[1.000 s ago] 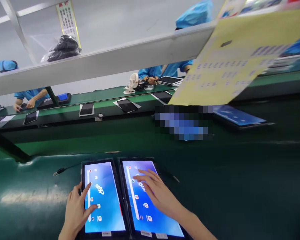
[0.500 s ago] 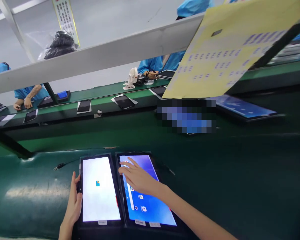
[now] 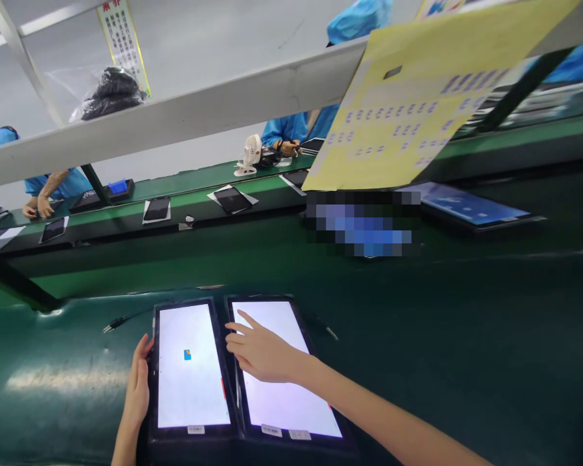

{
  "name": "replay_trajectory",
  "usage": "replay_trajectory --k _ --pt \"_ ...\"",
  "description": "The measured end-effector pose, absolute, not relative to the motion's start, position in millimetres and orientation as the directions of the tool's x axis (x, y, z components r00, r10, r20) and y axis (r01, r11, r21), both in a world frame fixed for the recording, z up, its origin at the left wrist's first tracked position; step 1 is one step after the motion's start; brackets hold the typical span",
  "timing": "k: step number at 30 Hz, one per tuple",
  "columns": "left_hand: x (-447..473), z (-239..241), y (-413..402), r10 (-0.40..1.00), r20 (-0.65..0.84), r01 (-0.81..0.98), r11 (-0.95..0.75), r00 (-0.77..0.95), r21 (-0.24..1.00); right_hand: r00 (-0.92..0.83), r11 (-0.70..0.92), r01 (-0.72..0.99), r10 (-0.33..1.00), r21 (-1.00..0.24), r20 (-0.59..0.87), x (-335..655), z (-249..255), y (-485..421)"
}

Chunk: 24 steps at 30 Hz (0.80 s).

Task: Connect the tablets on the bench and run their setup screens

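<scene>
Two tablets lie side by side on my green desk (image 3: 466, 336), close to me, both showing white screens. My left hand (image 3: 138, 388) rests flat against the left tablet (image 3: 190, 369) at its edge, fingers straight, gripping nothing. My right hand (image 3: 260, 349) is over the right tablet (image 3: 291, 395), one finger pointing at the glass, the others loosely curled. Farther off I see a yellow sheet (image 3: 418, 110) hanging down, and people in blue at another desk (image 3: 175, 194).

Two bare hands, left hand (image 3: 137, 395), right hand (image 3: 261, 353), slim forearms, no sleeves, unadorned wrists
</scene>
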<state>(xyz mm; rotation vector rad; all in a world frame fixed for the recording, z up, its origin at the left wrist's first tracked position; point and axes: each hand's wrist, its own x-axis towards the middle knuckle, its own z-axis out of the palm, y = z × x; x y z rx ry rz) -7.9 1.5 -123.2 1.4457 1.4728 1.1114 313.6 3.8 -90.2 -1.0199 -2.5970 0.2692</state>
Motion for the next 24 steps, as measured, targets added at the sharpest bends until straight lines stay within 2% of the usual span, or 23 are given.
replay_trajectory --k 3,6,9,12,17,21,24 --pt "-3 -128 -2 0.995 0.054 0.29 -0.028 -0.083 0.957 -0.648 0.687 0.646 0.724 -0.334 0.235 325 -88 -2" --pt "5 -132 -4 0.995 0.05 0.244 -0.026 -0.092 0.969 -0.579 0.598 0.68 0.793 -0.423 0.191 327 -92 -19" --pt "14 -136 -5 0.996 0.027 0.187 -0.011 -0.087 0.982 -0.439 0.47 0.723 0.879 -0.506 0.188 308 -103 -51" --pt "19 -138 -3 0.995 -0.009 0.138 0.023 -0.099 0.99 -0.407 0.425 0.717 0.899 -0.552 0.164 284 -112 -85" --pt "19 -133 3 0.993 -0.066 0.081 0.074 -0.095 0.994 -0.451 0.456 0.755 0.883 -0.471 0.13 277 -114 -98" --pt "10 -134 4 0.987 -0.106 0.036 0.111 -0.123 0.993 -0.549 0.516 0.755 0.835 -0.405 0.042 289 -111 -89" --pt "11 -142 8 0.995 -0.021 0.142 0.035 -0.1 0.989 -0.615 0.58 0.742 0.788 -0.335 0.001 301 -112 -84"
